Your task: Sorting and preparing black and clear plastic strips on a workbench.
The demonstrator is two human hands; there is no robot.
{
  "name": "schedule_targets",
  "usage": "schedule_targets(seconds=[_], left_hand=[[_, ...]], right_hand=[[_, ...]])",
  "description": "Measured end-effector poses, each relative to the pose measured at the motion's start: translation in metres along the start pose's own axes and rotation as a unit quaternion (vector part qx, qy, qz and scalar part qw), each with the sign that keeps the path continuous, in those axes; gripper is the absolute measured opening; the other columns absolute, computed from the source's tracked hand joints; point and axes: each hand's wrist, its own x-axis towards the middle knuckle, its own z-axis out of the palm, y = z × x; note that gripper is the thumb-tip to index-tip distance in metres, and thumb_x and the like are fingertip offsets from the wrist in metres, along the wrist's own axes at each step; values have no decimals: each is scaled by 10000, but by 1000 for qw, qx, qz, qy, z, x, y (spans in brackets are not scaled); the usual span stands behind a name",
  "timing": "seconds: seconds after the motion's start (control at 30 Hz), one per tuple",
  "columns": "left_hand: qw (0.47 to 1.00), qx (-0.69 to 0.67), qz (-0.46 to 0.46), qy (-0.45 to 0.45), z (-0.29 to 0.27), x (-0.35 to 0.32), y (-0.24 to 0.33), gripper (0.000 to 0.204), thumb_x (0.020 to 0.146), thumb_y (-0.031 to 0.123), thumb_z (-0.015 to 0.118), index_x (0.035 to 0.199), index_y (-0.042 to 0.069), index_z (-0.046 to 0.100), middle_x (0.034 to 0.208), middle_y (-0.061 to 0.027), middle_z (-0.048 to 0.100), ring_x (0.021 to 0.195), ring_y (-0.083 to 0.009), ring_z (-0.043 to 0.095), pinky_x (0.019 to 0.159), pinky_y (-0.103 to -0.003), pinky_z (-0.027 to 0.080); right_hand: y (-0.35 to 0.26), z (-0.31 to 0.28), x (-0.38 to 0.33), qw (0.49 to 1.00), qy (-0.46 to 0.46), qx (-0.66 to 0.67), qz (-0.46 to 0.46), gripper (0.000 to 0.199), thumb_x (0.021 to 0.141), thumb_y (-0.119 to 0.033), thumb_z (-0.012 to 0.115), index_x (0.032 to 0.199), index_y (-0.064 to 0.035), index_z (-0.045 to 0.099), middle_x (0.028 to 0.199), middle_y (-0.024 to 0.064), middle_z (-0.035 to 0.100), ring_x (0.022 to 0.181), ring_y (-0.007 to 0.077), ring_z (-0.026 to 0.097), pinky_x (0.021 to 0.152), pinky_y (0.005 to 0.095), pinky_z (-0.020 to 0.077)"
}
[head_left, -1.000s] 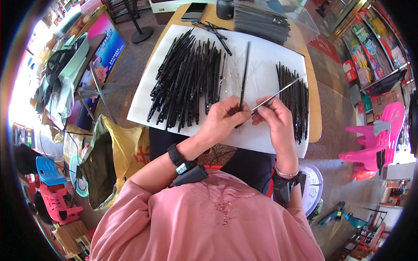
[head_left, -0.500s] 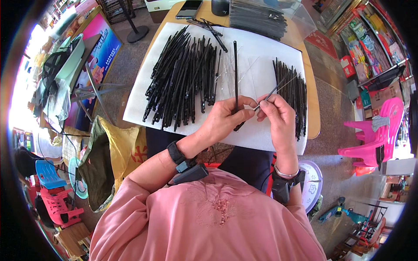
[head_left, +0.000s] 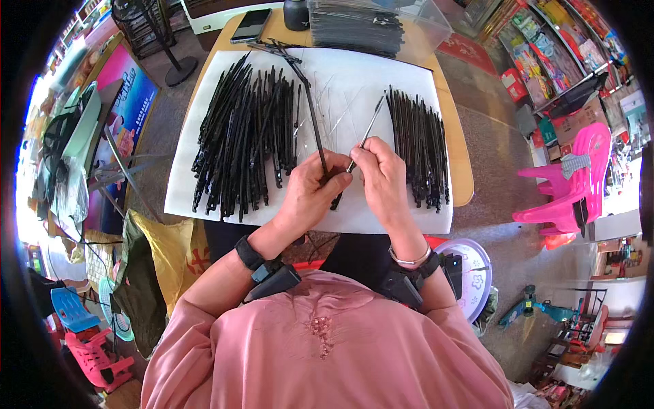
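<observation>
Your left hand (head_left: 308,198) has its grip clamped on a long black stick (head_left: 315,129), held near its lower end so the rest rises away from you over the white sheet (head_left: 381,218). Your right hand (head_left: 385,180) has its grip pinched on a thin silvery rod (head_left: 366,133), which slants up and to the right from the fingers. The two grips sit almost touching, and the rod's lower end meets the stick just where your left thumb and fingers close.

By the look of it, you are in the joining step: feeding the thin rod into or against the end of the black stick. Whether it has already seated I cannot tell, since your fingers hide the joint.

To the left of your left grip lies the large heap of black sticks (head_left: 245,136); to the right of your right grip lies the smaller, tidier row of black sticks (head_left: 419,146). A few loose thin rods (head_left: 337,109) rest just beyond both grips.

The next move likely calls for a steady left hold and a straight, fine push from the right hand, keeping rod and stick in line.
</observation>
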Motion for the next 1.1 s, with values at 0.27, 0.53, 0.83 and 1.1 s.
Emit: schedule_targets(seconds=[0.27,0.53,0.83,1.1], left_hand=[[987,147,-12,-57,7,1,7,226,824,145,649,986,2,584,734,-110,589,596,-249,564,584,-351,457],[978,113,-140,-102,30,44,36,261,826,192,638,920,-50,610,648,-124,589,604,-170,594,554,-324,444],[960,231,-107,-119,72,98,23,366,732,283,671,739,-74,588,643,-235,565,608,-333,571,621,-401,465],[971,-81,-210,-80,88,119,-31,335,722,232,671,779,-94,622,676,-173,631,595,-279,618,598,-391,489]], right_hand=[[-10,-4,-8,994,45,-14,-103,212,834,-176,656,917,5,583,700,95,573,556,148,522,544,285,437],[-2,-87,28,979,121,-154,55,300,873,-299,628,981,-19,626,871,152,674,761,234,655,683,346,498],[64,-108,43,913,142,-380,43,356,867,-287,568,920,63,601,916,285,594,891,432,582,795,460,460],[29,-82,61,965,61,-238,94,502,875,-401,557,849,99,593,853,320,601,863,445,594,778,467,459]])
